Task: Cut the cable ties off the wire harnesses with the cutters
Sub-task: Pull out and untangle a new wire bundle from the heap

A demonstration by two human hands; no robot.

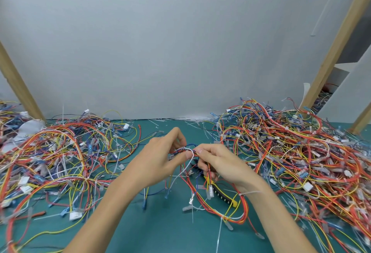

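1. Our left hand (162, 158) and right hand (220, 164) meet in front of us. Each pinches the same wire harness (190, 150) between thumb and fingertips. We judge that they hold a short run of it taut to find the next tie.
2. Under the harness lies the green mat (170, 232), which gives us a plain ground to work on.
3. Right of the harness sprawls the bigger heap of wires (301, 152), and left of it a flatter heap (60, 152). We take one to be finished work and the other waiting, though we cannot tell which.
4. From the pinch, the rest of the harness droops in red and yellow loops onto the mat, nearer to us.
5. Just below the harness, under the right hand, show the yellow-and-black handles of the cutters (222, 194). We cannot tell whether the lower fingers hold them or they lie loose. Either way they are within easy reach.
6. A white cable tie (249, 193) sits cinched on the drooping loop by the right wrist, so cutting is not finished. Beyond the harness, thin tie offcuts (180, 121) litter the mat's far edge.
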